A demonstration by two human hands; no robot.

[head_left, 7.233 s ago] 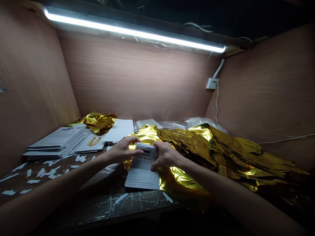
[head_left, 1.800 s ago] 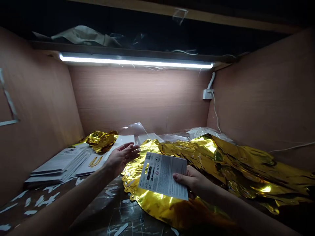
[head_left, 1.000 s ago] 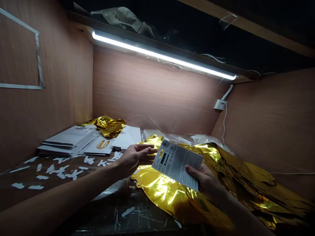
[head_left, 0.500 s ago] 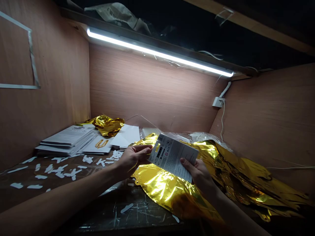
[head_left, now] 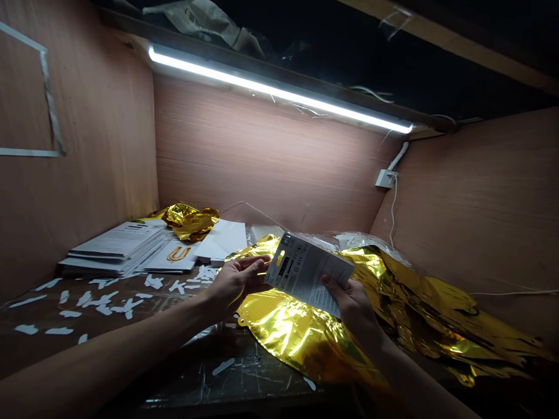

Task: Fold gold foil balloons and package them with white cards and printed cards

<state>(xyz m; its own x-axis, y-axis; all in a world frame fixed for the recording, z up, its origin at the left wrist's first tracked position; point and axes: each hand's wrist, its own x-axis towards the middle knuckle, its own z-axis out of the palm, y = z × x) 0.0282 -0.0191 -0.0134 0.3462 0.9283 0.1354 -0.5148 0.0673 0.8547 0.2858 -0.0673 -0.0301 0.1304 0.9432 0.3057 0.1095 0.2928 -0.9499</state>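
Note:
My right hand [head_left: 353,302] grips a white printed card [head_left: 305,272] by its lower right corner and holds it tilted above a sheet of gold foil [head_left: 301,337]. A clear plastic sleeve [head_left: 262,216], barely visible, rises from the card's top left. The fingers of my left hand [head_left: 233,282] are curled beside the card's left edge, at the sleeve's mouth. Whether they pinch the sleeve I cannot make out. More crumpled gold foil [head_left: 428,308] spreads away to the right.
A stack of printed cards [head_left: 116,249] lies at the back left, with a white sheet [head_left: 222,238] and a crumpled gold foil lump [head_left: 190,218] behind it. White paper strips [head_left: 100,302] litter the dark table. Wooden walls close three sides; a light bar [head_left: 271,87] runs overhead.
Earlier both hands pressed the card down on the foil. The right hand has since lifted it, and the left hand has come in to its left edge. Little moved in the last half second.

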